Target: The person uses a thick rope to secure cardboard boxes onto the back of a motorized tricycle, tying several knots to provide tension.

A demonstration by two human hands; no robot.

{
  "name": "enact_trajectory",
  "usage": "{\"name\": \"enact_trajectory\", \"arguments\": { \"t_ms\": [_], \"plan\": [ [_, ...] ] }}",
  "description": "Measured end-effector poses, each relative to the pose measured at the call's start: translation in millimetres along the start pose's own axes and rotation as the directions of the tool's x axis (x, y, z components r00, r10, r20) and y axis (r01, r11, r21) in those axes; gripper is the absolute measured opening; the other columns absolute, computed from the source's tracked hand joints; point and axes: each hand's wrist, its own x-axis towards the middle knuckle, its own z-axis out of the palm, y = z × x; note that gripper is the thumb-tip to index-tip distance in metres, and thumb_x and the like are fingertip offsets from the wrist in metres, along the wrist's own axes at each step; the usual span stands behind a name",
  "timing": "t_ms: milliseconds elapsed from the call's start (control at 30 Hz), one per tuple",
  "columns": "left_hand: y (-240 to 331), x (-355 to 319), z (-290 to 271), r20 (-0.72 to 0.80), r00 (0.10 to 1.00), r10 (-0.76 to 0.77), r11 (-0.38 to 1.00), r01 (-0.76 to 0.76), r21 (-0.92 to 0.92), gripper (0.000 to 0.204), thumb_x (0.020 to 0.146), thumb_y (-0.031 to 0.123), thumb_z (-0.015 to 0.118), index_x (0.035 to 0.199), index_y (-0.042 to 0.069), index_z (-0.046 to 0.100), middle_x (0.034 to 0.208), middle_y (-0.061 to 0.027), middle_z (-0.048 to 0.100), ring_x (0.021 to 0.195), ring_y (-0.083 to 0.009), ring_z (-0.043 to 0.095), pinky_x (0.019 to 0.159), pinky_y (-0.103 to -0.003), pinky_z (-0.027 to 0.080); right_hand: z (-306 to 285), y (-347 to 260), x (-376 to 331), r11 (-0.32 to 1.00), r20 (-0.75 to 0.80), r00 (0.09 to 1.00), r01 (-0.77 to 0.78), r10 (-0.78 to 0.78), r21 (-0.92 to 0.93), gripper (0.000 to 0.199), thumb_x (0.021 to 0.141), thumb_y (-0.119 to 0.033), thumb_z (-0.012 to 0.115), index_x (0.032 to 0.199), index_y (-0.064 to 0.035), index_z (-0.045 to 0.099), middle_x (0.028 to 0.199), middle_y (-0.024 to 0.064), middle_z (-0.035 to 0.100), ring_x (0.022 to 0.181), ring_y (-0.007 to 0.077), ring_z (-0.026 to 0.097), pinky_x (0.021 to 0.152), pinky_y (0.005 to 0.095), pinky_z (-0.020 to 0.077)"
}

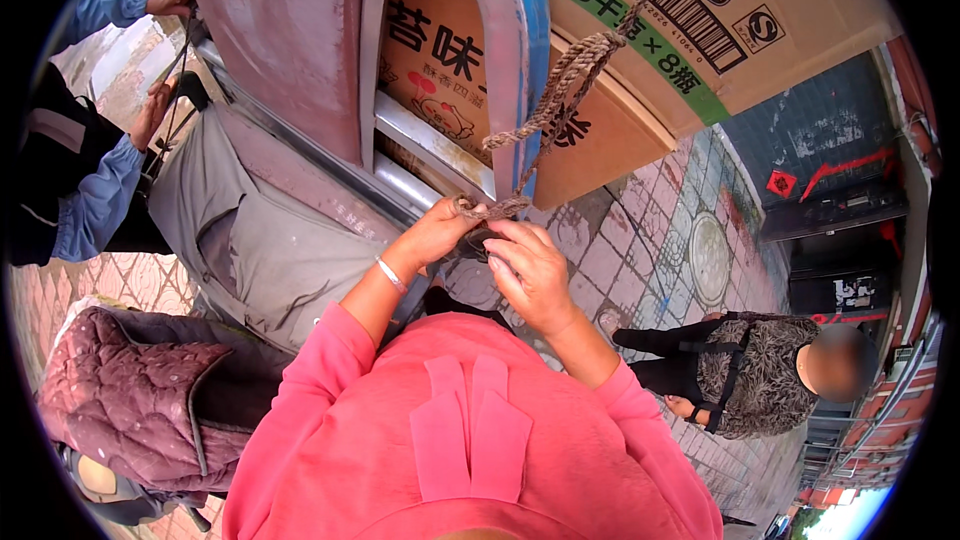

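A thick brown twisted rope (580, 58) hangs in several doubled strands from above, across a stacked carton, and its lower end runs down into my hands. My left hand (438, 232), with a white bracelet at the wrist, is closed round the rope's end beside the metal frame. On its right, my right hand (535, 275) has bent fingers against the same piece of rope. A dark object (482, 243) shows partly below the rope, between my hands; its kind is hidden. The metal frame (512, 0), with a blue outer edge, rises just beyond them.
A large carton (775, 65) with a green stripe overhangs at upper right, and another carton (440, 0) stands behind the frame. At left, another person's hands (155, 115) hold dark cords. A quilted maroon cover (130, 390) lies lower left. Someone (755, 375) stands on the paving at right.
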Motion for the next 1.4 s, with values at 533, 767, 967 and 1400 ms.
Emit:
{"name": "enact_trajectory", "arguments": {
  "t_ms": [533, 767, 967, 1400],
  "plan": [
    [9, -1, -3, 0.075, 0.992, -0.098, 0.995, 0.097, 0.019, 0.03, 0.094, 0.028, 0.051, 0.095, 0.0, 0.061, 0.086, -0.0008, 0.06, 0.082, -0.0089, 0.052, 0.075, -0.025, 0.044, 31, 5, -22, 0.874, 0.008, 0.882, -0.468, 0.471, 0.128, 0.035, 0.082, -0.005, 0.06, 0.116, -0.0013, 0.052, 0.077, 0.014, 0.063, 0.066, 0.0302, 0.063, 0.059, 0.0348, 0.0484],
    [18, 0, -7, 0.106, 0.979, -0.176, 0.981, 0.165, 0.103, 0.028, 0.094, 0.026, 0.051, 0.089, 0.0, 0.059, 0.08, 0.0016, 0.055, 0.077, -0.0068, 0.047, 0.067, -0.025, 0.043, 26, 10, -18, 0.264, 0.375, 0.683, -0.639, 0.626, 0.723, 0.036, 0.089, -0.002, 0.051, 0.123, 0.0, 0.04, 0.081, 0.0063, 0.058, 0.053, 0.0054, 0.049, 0.045, 0.0179, 0.0401],
    [3, -2, 2, 0.034, 0.999, 0.005, 0.99, -0.01, 0.139, 0.022, 0.094, 0.023, 0.051, 0.091, 0.003, 0.058, 0.076, 0.0042, 0.051, 0.071, -0.0056, 0.044, 0.062, -0.022, 0.04, 35, 16, -17, 0.772, 0.094, 0.87, -0.476, 0.485, 0.421, 0.031, 0.085, -0.005, 0.055, 0.115, 0.0011, 0.048, 0.078, 0.0101, 0.063, 0.059, 0.017, 0.06, 0.053, 0.0297, 0.0475],
    [14, 5, -6, 0.066, 0.995, -0.078, 0.983, 0.066, 0.17, 0.035, 0.091, 0.033, 0.053, 0.084, -0.001, 0.06, 0.074, -0.001, 0.054, 0.07, -0.0093, 0.047, 0.064, -0.025, 0.041, -12, -6, 19, 0.931, 0.015, 0.933, -0.359, 0.359, 0.068, 0.019, 0.082, -0.009, 0.058, 0.098, -0.0005, 0.061, 0.079, 0.0161, 0.064, 0.07, 0.0315, 0.064, 0.062, 0.0367, 0.0503]
  ]
}}
